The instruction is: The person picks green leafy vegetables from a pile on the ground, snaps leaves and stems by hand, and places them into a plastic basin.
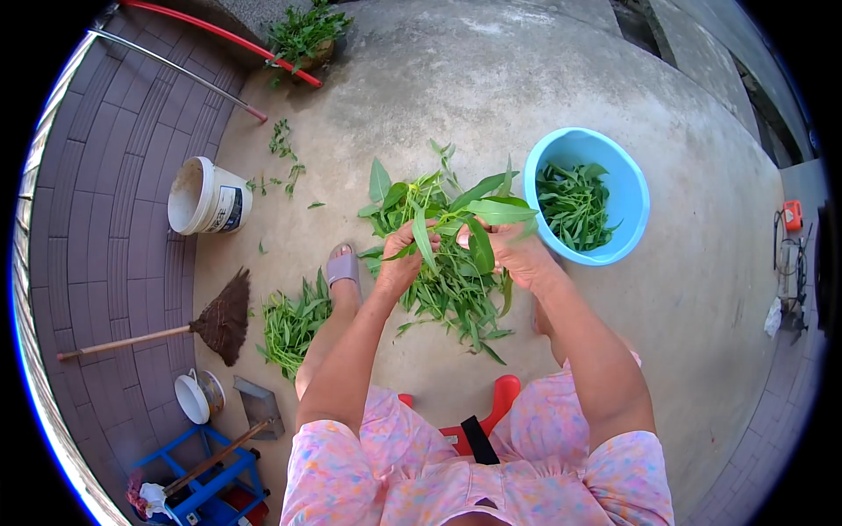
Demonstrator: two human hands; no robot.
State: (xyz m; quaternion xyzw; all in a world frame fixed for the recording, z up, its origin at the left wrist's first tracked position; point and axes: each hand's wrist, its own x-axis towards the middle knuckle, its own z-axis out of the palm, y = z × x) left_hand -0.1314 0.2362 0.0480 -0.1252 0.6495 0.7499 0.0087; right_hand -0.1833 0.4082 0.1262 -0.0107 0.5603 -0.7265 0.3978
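Between my two hands is a leafy green stem that looks like water spinach [498, 210], its long pointed leaves hanging over my fingers. My left hand [403, 257] has its fingers closed around the stem from the left. From the right, my right hand [517, 254] pinches the same stem, thumb towards the middle. Directly below them, a loose pile of the same greens [452, 294] lies on the concrete. A light blue basin [633, 206] stands just right of my right hand, with leafy pieces [574, 206] inside. Another heap of greens [294, 323] rests beside my left foot.
To the left are a white bucket [203, 200], a broom [221, 320], a small white pail [195, 396] and a dustpan [259, 405]. A blue frame [215, 478] stands lower left. A potted plant [307, 39] is at the back. I sit on a red stool [503, 396].
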